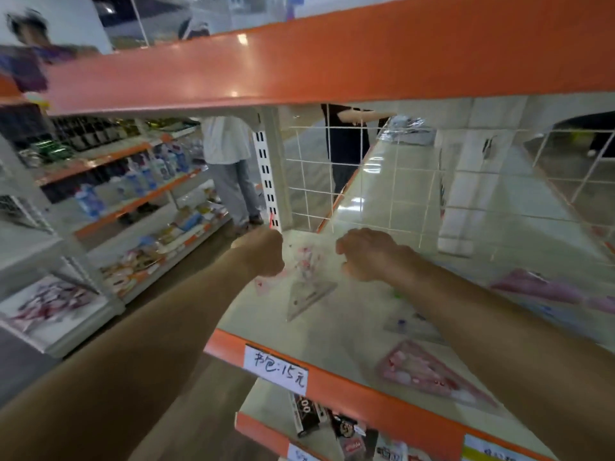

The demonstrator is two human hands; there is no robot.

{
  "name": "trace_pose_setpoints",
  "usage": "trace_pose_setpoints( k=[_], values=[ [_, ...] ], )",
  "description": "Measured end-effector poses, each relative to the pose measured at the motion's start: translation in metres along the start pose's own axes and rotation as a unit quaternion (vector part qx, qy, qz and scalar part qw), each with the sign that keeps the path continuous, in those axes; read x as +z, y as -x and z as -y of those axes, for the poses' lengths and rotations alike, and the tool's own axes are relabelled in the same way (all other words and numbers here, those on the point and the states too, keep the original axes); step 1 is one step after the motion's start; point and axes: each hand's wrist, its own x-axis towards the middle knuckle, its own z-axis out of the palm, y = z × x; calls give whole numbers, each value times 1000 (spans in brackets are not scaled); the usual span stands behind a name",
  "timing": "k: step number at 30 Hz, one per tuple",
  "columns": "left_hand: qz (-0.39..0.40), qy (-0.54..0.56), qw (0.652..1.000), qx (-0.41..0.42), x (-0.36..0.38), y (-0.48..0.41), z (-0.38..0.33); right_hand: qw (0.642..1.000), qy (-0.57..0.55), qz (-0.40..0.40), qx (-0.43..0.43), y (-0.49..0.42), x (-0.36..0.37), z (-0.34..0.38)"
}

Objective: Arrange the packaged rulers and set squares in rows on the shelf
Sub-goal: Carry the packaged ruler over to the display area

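**Both hands at the back-left corner, set square lying between them**

I have both hands deep on the shelf, just left of the frame's centre. The clear set-square packet lies flat on the board in the gap between them. Its printed header sits up between the knuckles, and the triangle below it narrows to a tip aimed at the bottom of the frame, a shade left, toward the orange front lip. So the long axis runs back to front, not along the shelf.

The left hand is clenched hard against the packet's upper left edge. It looks to be gripping the wrapper there, though motion blur makes that a guess. The right hand is curled with knuckles up just beside the header's right side. I cannot tell whether it pinches anything.

The left hand is nearer the packet, so I judge any squaring of its line falls to it. A pink packet lies loose at lower right, angled differently and not yet in a row.
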Motion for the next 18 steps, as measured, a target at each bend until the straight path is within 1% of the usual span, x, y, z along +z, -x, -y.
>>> trace_pose_setpoints(
  k=[3, 7, 9, 12, 18],
  values=[
    [18, 10, 999, -33, 10, 1, 26, 1000, -5, 9, -18, -15, 6, 23],
    [44, 29, 997, -53, 21, 1, 50, 999, -6, 3, -40, -34, 17, 49],
    [60, 46, 995, -60, 26, -1, 58, 999, 5, 13, -50, -43, 22, 60],
    [83, 70, 993, -53, 34, -5, 64, 997, 28, 36, -68, -57, 24, 76],
    [107, 102, 989, -26, 38, -10, 67, 991, 74, 48, -98, -76, 25, 95]
  ],
)
